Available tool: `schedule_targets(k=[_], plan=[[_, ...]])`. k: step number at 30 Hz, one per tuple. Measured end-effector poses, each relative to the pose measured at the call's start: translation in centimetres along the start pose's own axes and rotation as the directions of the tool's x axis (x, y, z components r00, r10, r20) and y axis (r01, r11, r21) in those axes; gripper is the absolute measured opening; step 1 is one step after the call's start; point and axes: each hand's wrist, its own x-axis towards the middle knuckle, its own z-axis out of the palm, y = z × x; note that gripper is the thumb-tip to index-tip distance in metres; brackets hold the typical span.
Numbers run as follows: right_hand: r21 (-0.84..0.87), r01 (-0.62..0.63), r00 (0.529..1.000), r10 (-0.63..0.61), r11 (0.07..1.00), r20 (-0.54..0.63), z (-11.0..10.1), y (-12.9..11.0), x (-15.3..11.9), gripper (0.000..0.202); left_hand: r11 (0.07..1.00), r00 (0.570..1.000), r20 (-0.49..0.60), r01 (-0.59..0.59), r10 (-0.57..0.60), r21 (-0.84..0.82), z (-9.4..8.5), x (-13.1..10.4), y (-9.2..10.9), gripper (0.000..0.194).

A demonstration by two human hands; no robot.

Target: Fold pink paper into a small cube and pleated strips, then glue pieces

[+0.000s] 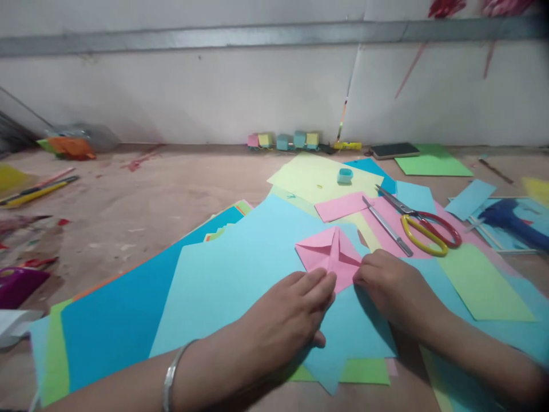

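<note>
A folded pink paper [343,264], with flaps meeting at a raised middle crease, lies on a light blue sheet [231,286]. My left hand [295,315] rests over its lower left part, fingers stretched out and pressing on the paper. At the right corner, my right hand [388,286] pinches the pink paper between thumb and curled fingers. Just beyond lie a silver craft knife [388,226] and scissors [422,229] with one yellow and one red handle loop.
Coloured sheets are piled beneath, including a dark blue sheet [124,309]. Small paper cubes [283,141] line the wall. A phone [394,150], a green sheet [435,161] and a blue glue gun [510,220] lie to the right. Pens [40,190] are at left.
</note>
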Motion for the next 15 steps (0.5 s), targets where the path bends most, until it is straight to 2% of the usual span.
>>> schedule_targets(k=[3,9,15], plan=[[-0.067,0.037,0.998,-0.040,0.997,-0.049,-0.2,-0.5,0.0,0.022,1.000,1.000,0.010,0.003,-0.003,-0.023,-0.4,0.0,0.0,0.038],[-0.243,0.119,0.962,-0.172,0.963,-0.210,-0.1,-1.5,0.1,0.030,0.998,0.997,0.074,0.031,-0.035,0.058,-1.1,0.0,0.6,0.024],[-0.256,0.162,0.935,-0.231,0.953,-0.270,0.4,-1.7,0.0,0.031,0.997,1.000,0.001,0.023,-0.023,0.070,0.0,-0.6,0.8,0.023]])
